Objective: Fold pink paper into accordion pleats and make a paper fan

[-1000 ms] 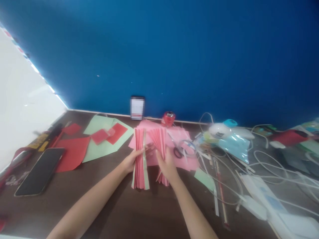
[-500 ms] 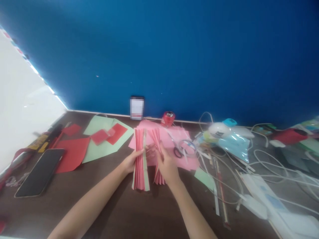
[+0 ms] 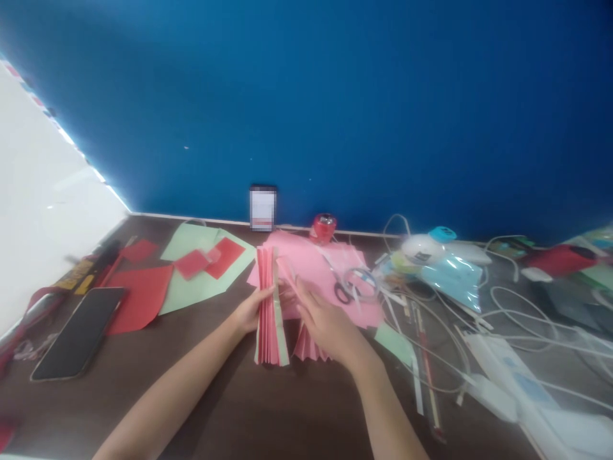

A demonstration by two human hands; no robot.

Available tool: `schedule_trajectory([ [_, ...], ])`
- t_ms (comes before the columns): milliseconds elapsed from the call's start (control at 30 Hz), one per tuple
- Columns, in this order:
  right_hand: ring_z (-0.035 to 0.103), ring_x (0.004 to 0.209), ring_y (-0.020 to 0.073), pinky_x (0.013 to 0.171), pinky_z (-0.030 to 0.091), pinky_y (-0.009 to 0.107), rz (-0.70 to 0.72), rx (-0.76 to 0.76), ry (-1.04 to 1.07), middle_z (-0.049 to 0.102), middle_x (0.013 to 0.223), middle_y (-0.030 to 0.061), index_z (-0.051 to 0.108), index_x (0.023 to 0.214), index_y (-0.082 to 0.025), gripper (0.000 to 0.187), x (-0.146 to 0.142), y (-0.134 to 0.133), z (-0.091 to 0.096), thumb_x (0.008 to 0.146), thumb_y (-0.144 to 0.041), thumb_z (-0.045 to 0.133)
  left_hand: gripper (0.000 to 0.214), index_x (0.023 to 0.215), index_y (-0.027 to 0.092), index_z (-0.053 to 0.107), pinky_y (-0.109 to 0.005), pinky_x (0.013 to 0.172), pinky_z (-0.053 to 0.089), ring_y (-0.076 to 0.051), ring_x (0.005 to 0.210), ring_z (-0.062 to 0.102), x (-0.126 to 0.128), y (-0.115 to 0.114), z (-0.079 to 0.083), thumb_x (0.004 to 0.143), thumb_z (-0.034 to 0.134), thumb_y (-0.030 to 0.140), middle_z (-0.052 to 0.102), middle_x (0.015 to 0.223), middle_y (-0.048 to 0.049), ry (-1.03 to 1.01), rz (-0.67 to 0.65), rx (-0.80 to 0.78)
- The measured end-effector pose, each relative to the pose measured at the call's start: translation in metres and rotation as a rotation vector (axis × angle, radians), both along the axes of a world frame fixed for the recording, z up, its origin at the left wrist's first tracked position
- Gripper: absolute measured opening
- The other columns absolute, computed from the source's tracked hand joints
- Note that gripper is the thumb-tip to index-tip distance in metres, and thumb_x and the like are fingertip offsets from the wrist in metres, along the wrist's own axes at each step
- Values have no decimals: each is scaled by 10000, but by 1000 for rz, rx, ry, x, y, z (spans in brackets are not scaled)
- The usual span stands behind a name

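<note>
From where I stand, a person's left hand point(image 3: 248, 312) grips a pink pleated paper bundle point(image 3: 269, 329) with pale-green edging, upright above a dark brown table point(image 3: 225, 409). Just beside it, the right hand point(image 3: 330, 324) lies over a second pleated bundle point(image 3: 309, 346), fingers extended; I cannot tell how firmly it holds. Behind are pink sheets point(image 3: 311, 259) bearing scissors point(image 3: 342, 292).

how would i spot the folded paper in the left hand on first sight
Below the blue wall is a dark brown table; near its middle, find the left hand. It grips a pleated pink bundle. Unlike the pleated piece at the right hand, this bundle shows a pale strip down its edge.
</note>
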State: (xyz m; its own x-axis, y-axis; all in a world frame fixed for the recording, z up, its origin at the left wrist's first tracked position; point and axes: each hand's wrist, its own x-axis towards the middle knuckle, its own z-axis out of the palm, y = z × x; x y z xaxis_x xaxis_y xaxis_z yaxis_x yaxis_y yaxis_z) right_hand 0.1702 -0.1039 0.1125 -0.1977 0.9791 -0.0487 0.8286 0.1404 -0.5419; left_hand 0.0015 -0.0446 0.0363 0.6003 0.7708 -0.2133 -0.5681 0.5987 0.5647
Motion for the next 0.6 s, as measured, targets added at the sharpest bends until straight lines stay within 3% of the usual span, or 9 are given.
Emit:
schedule_trajectory([
  [133, 633, 859, 255, 649, 471, 355, 32, 7, 38, 616, 1143, 54, 219, 1405, -327, 482, 0, -5, 7, 925, -315, 260, 253, 938, 151, 583, -425, 973, 413, -243, 1013, 595, 0, 1, -1, 725, 658, 264, 656, 929, -82, 19, 13, -9],
  [267, 641, 752, 244, 577, 454, 326, 60, 11, 42, 649, 1052, 73, 231, 1404, -326, 493, -3, -8, 16, 915, -270, 260, 292, 966, 161, 590, -307, 730, 542, -192, 844, 634, -1, 2, 0, 701, 675, 248, 645, 900, -59, 121, 66, -36],
  [433, 623, 605, 228, 527, 424, 314, 12, -3, -222, 668, 913, 124, 125, 1437, -243, 616, -20, -9, 13, 856, -153, 310, 329, 900, 156, 580, -173, 502, 499, -137, 721, 622, 2, 2, 4, 623, 742, 227, 624, 819, -30, 234, 123, 25],
  [600, 637, 730, 280, 610, 459, 377, -21, 28, -296, 622, 1051, 184, 286, 1398, -178, 535, -32, -9, 8, 865, -198, 331, 338, 895, 151, 557, -157, 469, 461, -82, 579, 566, 7, 0, 10, 628, 749, 230, 574, 693, 15, 265, 168, 103],
])
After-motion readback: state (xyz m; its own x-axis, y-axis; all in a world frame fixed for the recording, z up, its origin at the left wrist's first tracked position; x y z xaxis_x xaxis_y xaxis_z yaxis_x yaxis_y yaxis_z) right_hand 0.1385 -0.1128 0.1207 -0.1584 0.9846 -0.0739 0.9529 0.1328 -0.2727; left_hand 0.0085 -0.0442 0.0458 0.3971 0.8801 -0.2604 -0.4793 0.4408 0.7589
